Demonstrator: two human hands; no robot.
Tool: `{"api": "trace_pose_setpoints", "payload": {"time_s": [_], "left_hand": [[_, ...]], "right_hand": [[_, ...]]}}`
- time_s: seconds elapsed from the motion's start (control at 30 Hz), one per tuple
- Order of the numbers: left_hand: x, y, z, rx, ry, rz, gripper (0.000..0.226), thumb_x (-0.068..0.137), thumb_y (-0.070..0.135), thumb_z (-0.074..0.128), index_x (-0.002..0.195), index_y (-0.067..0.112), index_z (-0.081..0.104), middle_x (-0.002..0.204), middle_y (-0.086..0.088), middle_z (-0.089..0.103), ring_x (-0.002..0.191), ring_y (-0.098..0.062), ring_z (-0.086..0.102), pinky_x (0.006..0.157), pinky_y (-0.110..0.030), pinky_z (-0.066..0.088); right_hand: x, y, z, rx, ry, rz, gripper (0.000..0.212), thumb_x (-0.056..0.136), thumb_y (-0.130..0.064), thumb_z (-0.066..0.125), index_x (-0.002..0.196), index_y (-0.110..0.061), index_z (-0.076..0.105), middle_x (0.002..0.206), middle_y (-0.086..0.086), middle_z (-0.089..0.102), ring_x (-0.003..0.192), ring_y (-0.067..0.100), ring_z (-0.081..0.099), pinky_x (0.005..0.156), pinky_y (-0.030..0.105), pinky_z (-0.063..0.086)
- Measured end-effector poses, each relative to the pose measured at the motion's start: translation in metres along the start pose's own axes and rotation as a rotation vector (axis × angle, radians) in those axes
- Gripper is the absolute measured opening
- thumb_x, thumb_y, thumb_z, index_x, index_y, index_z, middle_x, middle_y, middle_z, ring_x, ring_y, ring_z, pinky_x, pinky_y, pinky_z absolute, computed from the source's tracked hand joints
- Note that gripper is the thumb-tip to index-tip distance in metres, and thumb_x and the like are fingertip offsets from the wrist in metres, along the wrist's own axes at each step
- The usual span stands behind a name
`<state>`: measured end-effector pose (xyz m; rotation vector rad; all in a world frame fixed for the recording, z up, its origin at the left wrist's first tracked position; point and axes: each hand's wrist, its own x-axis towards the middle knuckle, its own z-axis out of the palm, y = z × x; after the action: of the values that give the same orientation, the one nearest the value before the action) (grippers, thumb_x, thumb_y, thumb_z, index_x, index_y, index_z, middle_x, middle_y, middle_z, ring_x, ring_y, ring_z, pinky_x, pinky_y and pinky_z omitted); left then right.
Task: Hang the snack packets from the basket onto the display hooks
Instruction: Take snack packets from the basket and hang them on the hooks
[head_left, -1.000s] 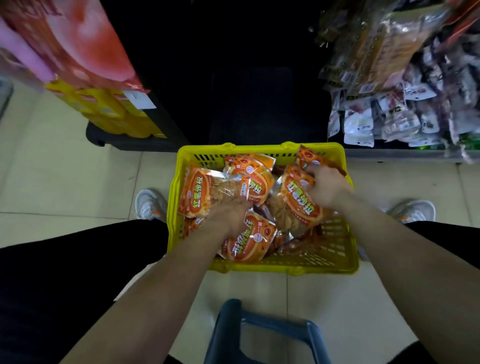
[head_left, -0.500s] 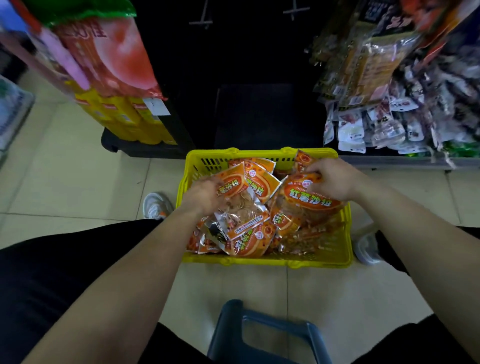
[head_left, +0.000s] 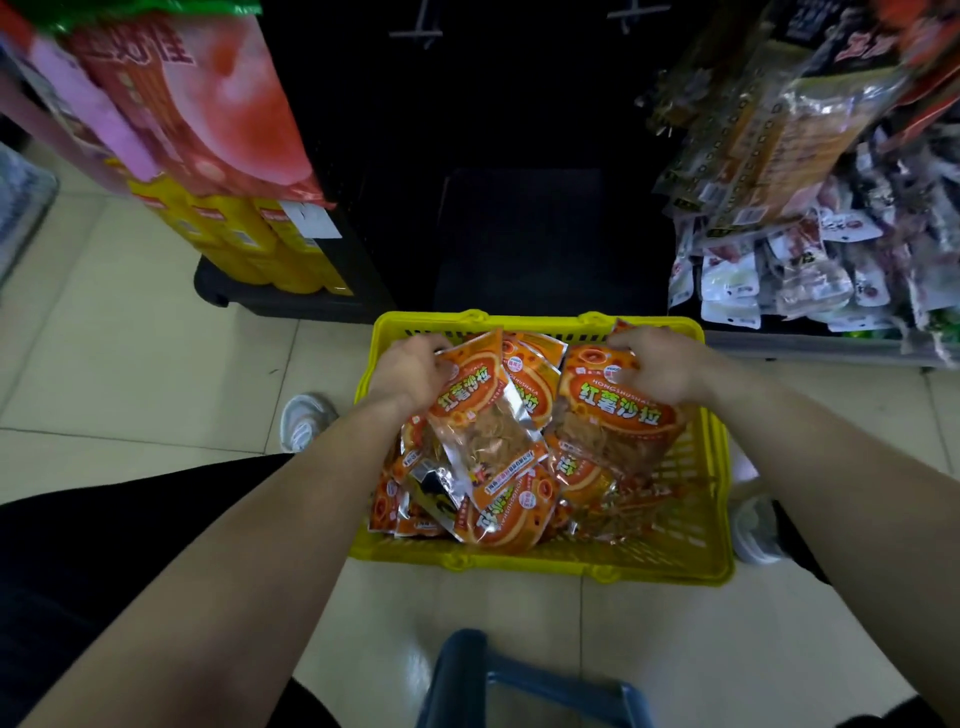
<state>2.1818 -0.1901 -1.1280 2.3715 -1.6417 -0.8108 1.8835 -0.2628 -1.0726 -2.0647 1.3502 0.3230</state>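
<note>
You hold an orange snack packet in each hand, just over the yellow basket (head_left: 540, 564).
Your left hand (head_left: 410, 371) pinches the top edge of a tilted packet (head_left: 483, 415); your right hand (head_left: 657, 366) grips the top of a second packet (head_left: 618, 415). Both packets are over the pile of packets (head_left: 509, 519) in the basket, which sits on the tiled floor (head_left: 130, 364) between your shoes. Beyond it, display hooks (head_left: 415, 34) jut from a dark panel, with hanging bagged goods (head_left: 779, 270) to the right.
</note>
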Motion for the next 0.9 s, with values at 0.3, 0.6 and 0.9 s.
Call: {"api": "trace_pose_setpoints", "payload": {"time_s": [0.3, 0.6, 0.9], "left_hand": [[-0.050, 0.054, -0.076, -0.129, -0.023, 0.295, 0.009, 0.092, 0.030, 0.069, 0.094, 0.039, 0.068, 0.104, 0.010, 0.071, 0.100, -0.011, 0.065, 0.085, -0.033, 0.054], [-0.112, 0.098, -0.143, -0.348, -0.048, 0.471, 0.009, 0.093, 0.028, 0.070, 0.090, 0.034, 0.074, 0.086, 0.018, 0.073, 0.083, 0.000, 0.069, 0.070, -0.023, 0.052], [-0.108, 0.116, -0.129, -0.468, -0.042, 0.487, 0.014, 0.101, 0.030, 0.057, 0.094, 0.034, 0.069, 0.090, 0.015, 0.072, 0.088, -0.003, 0.068, 0.076, -0.027, 0.052]], "right_hand": [[-0.062, -0.030, -0.054, 0.011, 0.101, -0.120, 0.017, 0.083, -0.031, 0.078, 0.090, -0.033, 0.064, 0.105, -0.004, 0.069, 0.099, 0.017, 0.063, 0.083, 0.033, 0.050], [-0.133, -0.075, -0.086, -0.210, 0.473, -0.285, 0.014, 0.085, -0.047, 0.071, 0.089, -0.036, 0.065, 0.089, -0.015, 0.069, 0.087, 0.013, 0.063, 0.071, 0.035, 0.053], [-0.106, -0.068, -0.093, 0.069, 0.580, -0.356, 0.039, 0.075, -0.033, 0.084, 0.108, -0.032, 0.065, 0.083, -0.011, 0.054, 0.079, 0.012, 0.057, 0.070, 0.036, 0.048]]}}
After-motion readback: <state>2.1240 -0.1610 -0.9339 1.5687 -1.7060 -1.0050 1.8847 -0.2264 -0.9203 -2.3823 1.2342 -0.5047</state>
